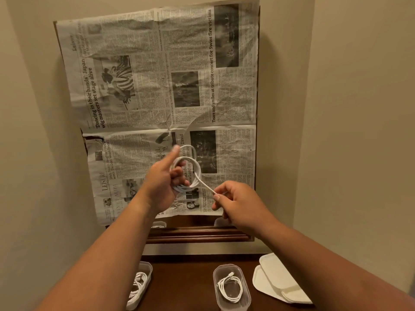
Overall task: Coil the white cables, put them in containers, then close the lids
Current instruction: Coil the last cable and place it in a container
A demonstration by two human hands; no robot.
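Observation:
I hold a white cable (195, 169) up in front of the newspaper-covered board. My left hand (165, 182) grips its coiled loops, with the thumb pointing up. My right hand (238, 204) pinches the cable's loose end, which runs taut from the coil down to my fingers. On the dark wooden table below, a clear container (232, 288) holds a coiled white cable (230, 288). A second clear container (139, 286) at the left, partly hidden by my left forearm, also holds a white cable (138, 286). White lids (276, 279) lie stacked at the right.
A newspaper (170, 90) covers a wood-framed board leaning on the wall behind the table. Beige walls close in on both sides. The board's wooden frame edge (197, 234) sits just above the table (186, 281).

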